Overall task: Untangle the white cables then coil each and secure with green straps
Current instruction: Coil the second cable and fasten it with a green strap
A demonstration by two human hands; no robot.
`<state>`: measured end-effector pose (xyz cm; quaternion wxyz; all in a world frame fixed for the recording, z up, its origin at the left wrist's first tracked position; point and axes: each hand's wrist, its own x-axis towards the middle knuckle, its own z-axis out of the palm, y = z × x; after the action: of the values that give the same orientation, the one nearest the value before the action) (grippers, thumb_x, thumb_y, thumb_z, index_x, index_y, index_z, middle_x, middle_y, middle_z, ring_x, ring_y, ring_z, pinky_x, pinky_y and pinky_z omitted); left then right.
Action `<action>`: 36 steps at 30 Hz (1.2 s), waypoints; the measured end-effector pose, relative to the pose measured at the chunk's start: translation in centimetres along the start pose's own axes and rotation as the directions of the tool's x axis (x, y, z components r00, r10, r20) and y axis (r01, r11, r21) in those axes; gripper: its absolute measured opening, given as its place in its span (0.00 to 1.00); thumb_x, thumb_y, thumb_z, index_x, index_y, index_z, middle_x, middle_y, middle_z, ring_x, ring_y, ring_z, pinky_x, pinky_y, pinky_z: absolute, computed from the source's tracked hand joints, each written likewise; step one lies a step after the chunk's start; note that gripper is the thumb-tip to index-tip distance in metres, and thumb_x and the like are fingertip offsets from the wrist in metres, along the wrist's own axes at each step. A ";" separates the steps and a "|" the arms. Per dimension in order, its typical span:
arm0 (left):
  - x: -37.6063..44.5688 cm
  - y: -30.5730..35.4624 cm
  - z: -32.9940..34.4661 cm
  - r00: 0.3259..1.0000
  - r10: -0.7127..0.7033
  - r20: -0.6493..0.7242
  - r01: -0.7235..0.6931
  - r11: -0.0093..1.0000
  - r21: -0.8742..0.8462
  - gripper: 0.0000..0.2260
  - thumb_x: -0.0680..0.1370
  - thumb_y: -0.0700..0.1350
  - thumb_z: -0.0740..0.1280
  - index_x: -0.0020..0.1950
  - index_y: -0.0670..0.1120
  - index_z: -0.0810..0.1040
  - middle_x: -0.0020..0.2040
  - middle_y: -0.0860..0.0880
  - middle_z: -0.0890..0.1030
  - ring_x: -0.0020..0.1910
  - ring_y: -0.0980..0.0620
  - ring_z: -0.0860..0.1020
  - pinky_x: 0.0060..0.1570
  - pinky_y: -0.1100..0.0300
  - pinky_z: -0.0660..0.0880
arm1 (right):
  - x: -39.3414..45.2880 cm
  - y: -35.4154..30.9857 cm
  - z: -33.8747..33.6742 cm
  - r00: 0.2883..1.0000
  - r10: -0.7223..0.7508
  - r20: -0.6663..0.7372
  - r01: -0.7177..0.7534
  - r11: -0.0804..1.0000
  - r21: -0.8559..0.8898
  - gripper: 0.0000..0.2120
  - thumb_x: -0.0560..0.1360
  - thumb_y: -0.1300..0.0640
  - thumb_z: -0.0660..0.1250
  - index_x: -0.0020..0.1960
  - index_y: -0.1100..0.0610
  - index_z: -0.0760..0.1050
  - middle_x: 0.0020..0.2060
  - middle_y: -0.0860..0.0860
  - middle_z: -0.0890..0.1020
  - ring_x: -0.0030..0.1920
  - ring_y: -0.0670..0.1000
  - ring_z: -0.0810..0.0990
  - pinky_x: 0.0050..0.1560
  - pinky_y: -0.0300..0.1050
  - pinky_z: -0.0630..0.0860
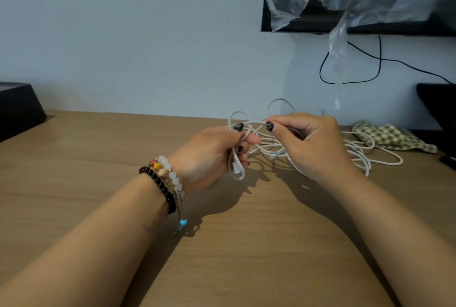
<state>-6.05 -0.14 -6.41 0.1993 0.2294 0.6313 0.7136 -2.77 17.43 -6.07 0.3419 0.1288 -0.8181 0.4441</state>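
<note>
A tangle of white cables (357, 151) lies on the wooden table (98, 158), right of centre near the wall, with loops rising above my hands. My left hand (212, 153) grips a strand, and a short cable end with a plug hangs below its fingers. My right hand (308, 139) pinches a strand between thumb and forefinger, close to the left thumb. Both hands hover just above the table. No green straps are visible.
A green-checked cloth (392, 137) lies behind the cables at the right. Black objects stand at the far left (17, 107) and far right (439, 107) edges. A dark screen (308, 20) draped in clear plastic hangs on the wall, with black wires below it.
</note>
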 end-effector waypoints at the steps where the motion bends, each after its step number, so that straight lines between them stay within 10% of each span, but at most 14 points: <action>1: 0.0 0.0 0.1 1.000 -0.020 0.001 0.020 0.999 -0.032 0.15 0.84 0.39 0.51 0.46 0.39 0.75 0.35 0.47 0.69 0.32 0.53 0.72 0.40 0.59 0.75 | 0.0 0.0 0.0 1.000 -0.017 -0.007 0.017 1.000 -0.018 0.10 0.74 0.61 0.70 0.48 0.46 0.82 0.40 0.38 0.83 0.42 0.41 0.82 0.44 0.37 0.79; 6: 0.2 -0.4 0.4 0.998 -0.062 -0.026 0.056 0.977 -0.208 0.13 0.85 0.39 0.51 0.43 0.42 0.69 0.28 0.50 0.69 0.25 0.57 0.72 0.32 0.63 0.77 | -0.2 0.0 0.2 0.998 -0.058 -0.001 0.058 0.998 -0.038 0.09 0.75 0.60 0.69 0.48 0.46 0.81 0.41 0.38 0.82 0.44 0.40 0.82 0.46 0.33 0.77; 12: -0.1 1.1 -0.6 0.986 -0.057 -0.156 -0.021 0.889 -0.458 0.13 0.83 0.41 0.53 0.39 0.46 0.68 0.26 0.55 0.59 0.20 0.60 0.58 0.18 0.69 0.57 | 0.0 0.4 -0.1 0.996 -0.030 0.079 0.036 0.997 -0.075 0.07 0.77 0.59 0.68 0.43 0.49 0.80 0.28 0.45 0.78 0.28 0.42 0.73 0.30 0.30 0.66; 18: -0.1 2.7 -3.4 0.907 -0.015 -0.420 -0.289 0.702 -0.650 0.15 0.80 0.39 0.54 0.33 0.47 0.66 0.24 0.56 0.58 0.18 0.60 0.56 0.17 0.68 0.52 | 0.7 1.5 -1.3 1.000 -0.001 0.026 0.006 0.981 -0.195 0.10 0.76 0.53 0.69 0.37 0.53 0.79 0.24 0.44 0.73 0.27 0.44 0.69 0.31 0.39 0.63; 21: -0.4 3.3 -4.1 0.862 0.069 -0.502 -0.351 0.796 -0.492 0.15 0.82 0.45 0.57 0.34 0.48 0.65 0.24 0.55 0.58 0.19 0.59 0.55 0.18 0.67 0.53 | 0.8 1.6 -1.8 0.999 0.046 -0.028 -0.049 0.994 -0.102 0.09 0.75 0.54 0.69 0.38 0.56 0.81 0.25 0.53 0.73 0.27 0.44 0.65 0.30 0.37 0.61; 25: -0.1 1.9 -2.3 0.894 0.204 -0.399 -0.298 0.935 -0.190 0.15 0.77 0.53 0.68 0.35 0.50 0.66 0.25 0.56 0.59 0.22 0.59 0.56 0.21 0.67 0.56 | 0.1 0.8 -0.6 0.996 0.026 0.081 -0.022 0.998 -0.050 0.07 0.77 0.61 0.68 0.44 0.52 0.82 0.30 0.40 0.79 0.31 0.38 0.75 0.33 0.27 0.67; 36: -0.1 0.9 -1.3 0.907 0.353 -0.231 -0.292 0.920 0.260 0.25 0.64 0.44 0.82 0.44 0.46 0.65 0.32 0.54 0.65 0.26 0.60 0.63 0.27 0.68 0.65 | -0.3 0.7 0.8 0.980 0.100 0.172 -0.078 0.988 -0.133 0.06 0.80 0.57 0.62 0.48 0.53 0.78 0.33 0.48 0.78 0.33 0.44 0.73 0.33 0.38 0.65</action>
<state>-6.68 -1.33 -5.65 -0.0376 0.2511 0.6806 0.6872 -3.28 17.19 -6.99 0.2545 0.1095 -0.8767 0.3932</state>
